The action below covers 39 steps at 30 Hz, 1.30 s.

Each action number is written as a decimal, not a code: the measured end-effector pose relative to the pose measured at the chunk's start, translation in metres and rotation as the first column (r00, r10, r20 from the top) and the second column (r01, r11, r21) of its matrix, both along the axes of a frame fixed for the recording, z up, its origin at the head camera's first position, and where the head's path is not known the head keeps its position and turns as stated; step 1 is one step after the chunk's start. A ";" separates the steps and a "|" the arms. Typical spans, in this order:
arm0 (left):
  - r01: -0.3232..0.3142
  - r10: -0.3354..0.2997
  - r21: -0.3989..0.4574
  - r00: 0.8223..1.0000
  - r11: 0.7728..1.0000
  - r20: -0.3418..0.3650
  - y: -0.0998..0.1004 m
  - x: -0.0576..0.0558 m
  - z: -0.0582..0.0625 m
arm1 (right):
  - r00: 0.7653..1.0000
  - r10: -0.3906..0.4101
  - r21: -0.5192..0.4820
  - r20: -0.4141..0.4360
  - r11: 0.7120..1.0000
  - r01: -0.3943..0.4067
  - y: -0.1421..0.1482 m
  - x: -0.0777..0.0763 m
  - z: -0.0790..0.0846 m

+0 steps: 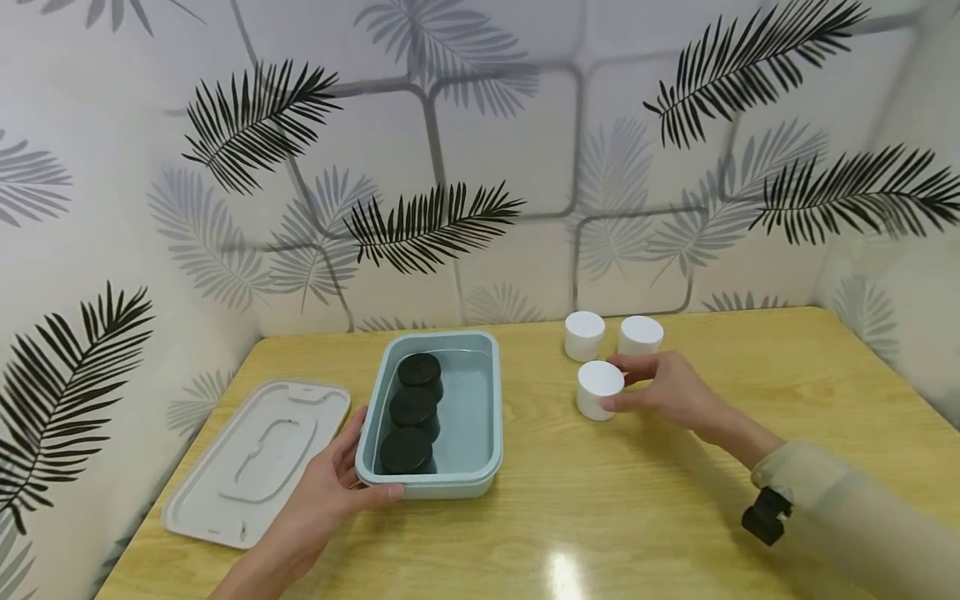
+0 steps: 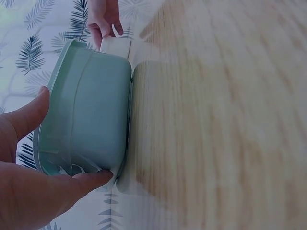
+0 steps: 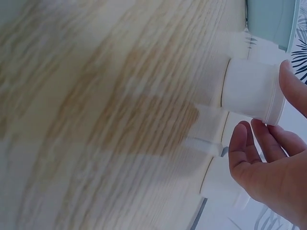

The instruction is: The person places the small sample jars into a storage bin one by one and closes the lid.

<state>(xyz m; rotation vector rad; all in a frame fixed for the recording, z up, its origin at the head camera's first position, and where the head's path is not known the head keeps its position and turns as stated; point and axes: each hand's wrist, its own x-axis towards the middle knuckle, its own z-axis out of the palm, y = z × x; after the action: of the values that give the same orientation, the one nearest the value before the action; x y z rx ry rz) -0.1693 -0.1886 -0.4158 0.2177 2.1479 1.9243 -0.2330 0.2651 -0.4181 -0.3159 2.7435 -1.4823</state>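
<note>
A pale blue-green plastic box [image 1: 465,400] stands uncovered on the table. Three round black jars [image 1: 412,407] line its left side, leaving its right half bare. My left hand [image 1: 326,492] holds the box's near-left corner, thumb along the front and fingers at the left side; the left wrist view shows that grip on the box [image 2: 98,110] close up. On the right, my right hand [image 1: 667,387] pinches the nearest small white jar [image 1: 598,390] between thumb and fingers. This jar [image 3: 249,88] stands upright on the wood. Behind it are two more white jars [image 1: 584,335], one partly hidden by my fingers.
A whitish rectangular lid [image 1: 262,458] lies flat left of the box. The wooden table [image 1: 540,492] ends at a wall [image 1: 510,258] with leaf patterns at the back. A black device [image 1: 767,515] is strapped at my right wrist.
</note>
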 end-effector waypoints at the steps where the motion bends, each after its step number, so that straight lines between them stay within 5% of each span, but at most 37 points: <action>1: 0.000 0.000 0.000 1.000 1.000 0.002 0.000 0.000 0.000 | 1.000 -0.003 0.001 0.004 1.000 0.003 0.000 0.001 -0.001; 14: -0.016 0.017 -0.022 0.999 1.000 0.039 -0.003 0.004 -0.001 | 1.000 0.016 -0.046 0.009 0.999 -0.015 -0.013 -0.003 0.005; 25: -0.005 0.005 -0.007 1.000 1.000 0.022 -0.003 0.002 -0.001 | 0.996 0.051 -0.139 0.067 0.989 -0.042 -0.043 -0.016 0.038; 39: -0.009 0.009 0.002 1.000 1.000 0.016 -0.001 0.000 -0.003 | 0.991 0.128 -0.219 0.042 0.969 -0.115 -0.104 -0.038 0.072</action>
<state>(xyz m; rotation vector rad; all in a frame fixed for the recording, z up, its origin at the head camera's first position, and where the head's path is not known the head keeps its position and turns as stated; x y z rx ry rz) -0.1695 -0.1901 -0.4185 0.1933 2.1401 1.9270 -0.2713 0.1614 -0.3460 -0.4294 2.4736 -1.7306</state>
